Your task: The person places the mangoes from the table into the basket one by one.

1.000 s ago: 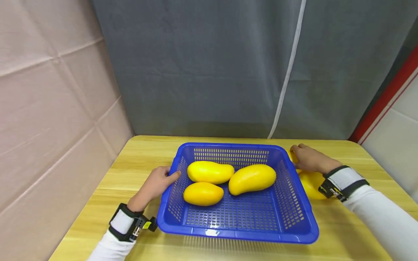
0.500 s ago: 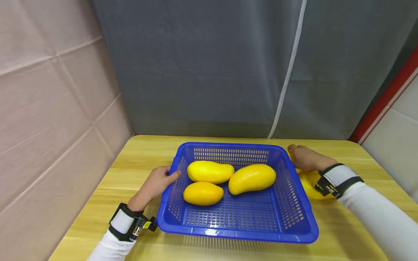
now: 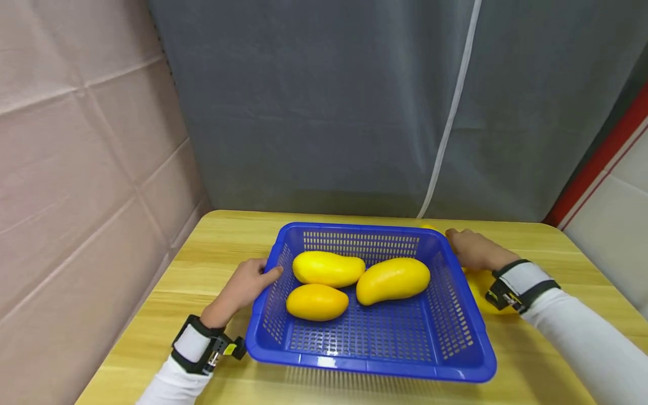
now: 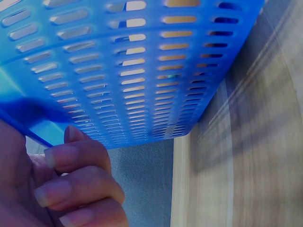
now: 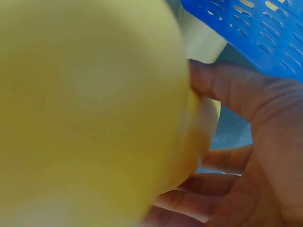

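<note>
- Right hand [image 3: 476, 249] has slid slightly toward the basket [image 3: 369, 366], gripping a yellow mango [image 5: 204, 124] outside its far right corner; mostly hidden, that mango's axis is unclear.
- Left hand [image 3: 248, 283] grips the basket's left rim.
- Inside, rear mango [image 3: 328, 269] and front mango [image 3: 317, 302] lie crosswise, the rear's narrow end rightward; right mango [image 3: 393, 280] slants, far end rightward.

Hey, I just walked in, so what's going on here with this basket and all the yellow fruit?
A person's left hand grips the left rim of a blue basket with three yellow fruits inside. Just outside its right side, the right hand has its thumb and fingers around a yellow fruit, which is mostly hidden from the head view. Another loose fruit shows below the right wrist, also outside the basket.
</note>
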Demonstrator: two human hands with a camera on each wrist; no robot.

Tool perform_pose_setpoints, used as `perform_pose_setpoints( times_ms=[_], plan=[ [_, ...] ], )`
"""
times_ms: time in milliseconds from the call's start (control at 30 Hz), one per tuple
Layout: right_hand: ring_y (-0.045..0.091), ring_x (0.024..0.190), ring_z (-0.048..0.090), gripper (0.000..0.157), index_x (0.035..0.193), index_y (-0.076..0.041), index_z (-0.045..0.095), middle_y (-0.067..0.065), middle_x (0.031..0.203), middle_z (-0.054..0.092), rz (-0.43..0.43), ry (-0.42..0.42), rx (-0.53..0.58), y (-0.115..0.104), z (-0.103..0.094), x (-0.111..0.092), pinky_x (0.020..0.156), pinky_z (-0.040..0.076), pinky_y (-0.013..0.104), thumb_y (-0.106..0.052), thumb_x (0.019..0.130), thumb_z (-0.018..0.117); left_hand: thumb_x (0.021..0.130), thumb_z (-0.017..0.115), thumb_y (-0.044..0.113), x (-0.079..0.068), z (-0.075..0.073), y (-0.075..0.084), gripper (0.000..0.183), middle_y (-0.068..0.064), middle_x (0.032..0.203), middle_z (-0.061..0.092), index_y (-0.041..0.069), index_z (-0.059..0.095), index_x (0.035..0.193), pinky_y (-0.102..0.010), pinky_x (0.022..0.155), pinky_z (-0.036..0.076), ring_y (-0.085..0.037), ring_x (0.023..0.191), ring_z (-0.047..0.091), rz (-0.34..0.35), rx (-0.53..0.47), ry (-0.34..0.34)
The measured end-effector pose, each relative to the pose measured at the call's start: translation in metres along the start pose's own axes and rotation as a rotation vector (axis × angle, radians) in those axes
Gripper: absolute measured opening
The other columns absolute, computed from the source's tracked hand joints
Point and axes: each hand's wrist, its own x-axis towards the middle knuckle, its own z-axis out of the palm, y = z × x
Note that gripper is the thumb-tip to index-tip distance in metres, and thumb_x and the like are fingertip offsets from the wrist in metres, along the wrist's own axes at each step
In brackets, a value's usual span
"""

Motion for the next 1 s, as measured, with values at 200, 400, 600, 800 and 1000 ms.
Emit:
perform_pose_setpoints(
  times_ms=[200, 400, 600, 800, 1000],
  plan=[
    [0.019, 0.065, 0.055, 0.066, 0.127, 0.015, 0.040, 0.006, 0.078, 0.058, 0.046, 0.038, 0.014, 0.001, -0.013, -0.007, 0.066, 0.052, 0.039, -0.029, 0.086, 0.069, 0.096, 0.055, 0.028, -0.001, 0.000, 0.000, 0.031, -0.006, 0.067, 0.064, -0.002, 0.063, 0.098, -0.034, 0.050, 0.054, -0.022, 0.053, 0.064, -0.016, -0.013, -0.006],
    [0.018, 0.065, 0.055, 0.079, 0.132, 0.017, 0.034, 0.008, 0.080, 0.059, 0.047, 0.108, 0.036, 0.002, -0.032, -0.019, 0.064, 0.053, 0.037, -0.034, 0.085, 0.071, 0.096, 0.056, 0.028, 0.000, 0.000, 0.001, 0.031, -0.006, 0.068, 0.064, -0.002, 0.065, 0.098, -0.035, 0.050, 0.054, -0.021, 0.053, 0.064, -0.001, -0.015, 0.001],
    [0.021, 0.064, 0.054, 0.086, 0.136, 0.012, 0.033, 0.009, 0.079, 0.057, 0.077, 0.187, -0.053, -0.003, -0.048, -0.029, 0.059, 0.050, 0.039, -0.046, 0.084, 0.069, 0.096, 0.055, 0.025, 0.000, 0.000, 0.000, 0.030, -0.006, 0.068, 0.064, -0.003, 0.064, 0.099, -0.035, 0.050, 0.054, -0.022, 0.053, 0.064, 0.000, -0.023, -0.005],
    [0.023, 0.068, 0.056, 0.086, 0.139, 0.007, 0.032, 0.013, 0.088, 0.059, 0.050, 0.261, -0.060, -0.016, -0.067, -0.041, 0.059, 0.052, 0.042, -0.047, 0.084, 0.069, 0.096, 0.056, 0.027, 0.001, 0.000, 0.000, 0.031, -0.007, 0.067, 0.064, -0.003, 0.065, 0.098, -0.035, 0.050, 0.054, -0.022, 0.053, 0.063, -0.006, -0.030, -0.003],
    [0.026, 0.077, 0.059, 0.084, 0.141, 0.004, 0.033, 0.018, 0.102, 0.061, 0.006, 0.289, -0.074, -0.037, -0.072, -0.045, 0.066, 0.053, 0.049, -0.046, 0.084, 0.069, 0.096, 0.055, 0.028, -0.001, -0.001, 0.003, 0.032, -0.006, 0.065, 0.063, -0.003, 0.064, 0.097, -0.034, 0.048, 0.053, -0.022, 0.051, 0.063, -0.015, -0.012, -0.003]
  ],
)
